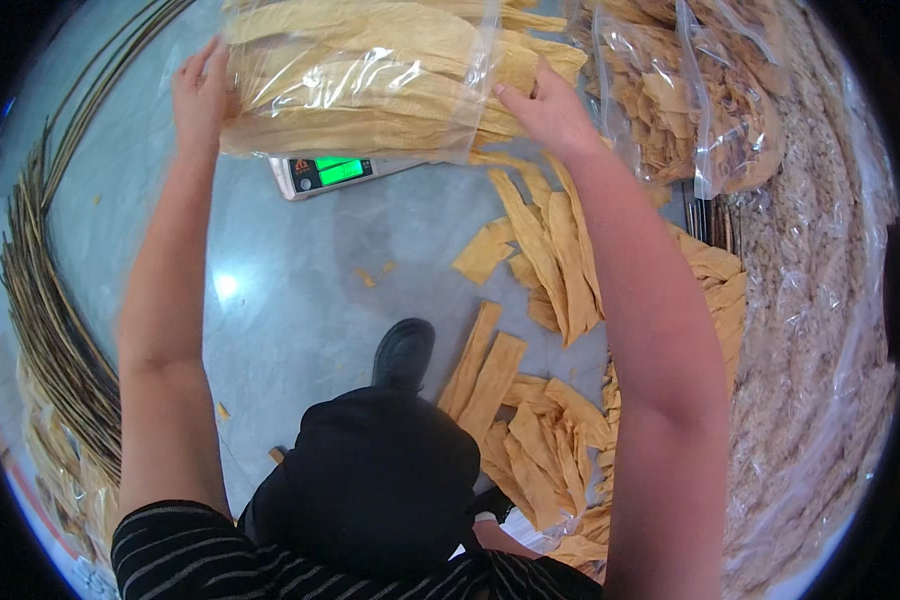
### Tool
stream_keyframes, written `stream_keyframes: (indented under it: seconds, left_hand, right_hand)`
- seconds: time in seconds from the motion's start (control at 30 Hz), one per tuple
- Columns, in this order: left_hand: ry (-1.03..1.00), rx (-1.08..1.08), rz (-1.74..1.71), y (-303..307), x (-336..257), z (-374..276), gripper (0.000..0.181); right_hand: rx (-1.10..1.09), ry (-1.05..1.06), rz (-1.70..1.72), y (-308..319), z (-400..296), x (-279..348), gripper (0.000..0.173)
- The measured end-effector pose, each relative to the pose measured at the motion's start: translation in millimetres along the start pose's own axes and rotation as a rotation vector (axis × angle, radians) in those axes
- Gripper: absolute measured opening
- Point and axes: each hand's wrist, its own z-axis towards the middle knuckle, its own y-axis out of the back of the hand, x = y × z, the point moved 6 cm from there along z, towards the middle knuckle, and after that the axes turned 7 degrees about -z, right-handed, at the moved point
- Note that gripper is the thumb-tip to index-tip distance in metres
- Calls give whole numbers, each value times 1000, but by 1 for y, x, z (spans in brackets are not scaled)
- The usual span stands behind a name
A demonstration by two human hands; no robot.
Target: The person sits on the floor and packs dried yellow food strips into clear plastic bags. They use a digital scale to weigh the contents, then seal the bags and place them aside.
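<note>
A clear plastic bag [367, 75] packed with long, pale yellow dried sheets, perhaps tofu skin, lies across the top of the view. My left hand [201, 97] grips its left end. At the other end, my right hand [551, 112] holds the yellow sheets [525, 67] that stick out past the bag's edge, its thumb on top. Partly covered by the bag is a digital scale [322, 180] with a lit green display. Whether the bag rests on the scale or hangs just over it, I cannot tell.
Loose yellow strips [547, 247] lie on the grey floor [292, 285], with more strips [532, 442] nearer me. Filled clear bags [660, 112] stand at upper right, beside a large plastic-covered pile [810, 337]. Thin sticks [52, 300] curve along the left. My shoe [405, 349] is below.
</note>
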Motion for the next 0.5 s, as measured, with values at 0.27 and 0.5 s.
stream_keyframes:
  seconds: [0.27,0.5]
  left_hand:
    - [-3,656,-103,-53,-74,-268,19]
    - [-161,1714,-358,-75,-39,-493,14]
  right_hand:
    - [-282,-35,347,4,-131,-17,24]
    - [843,-127,667,-203,-354,34,27]
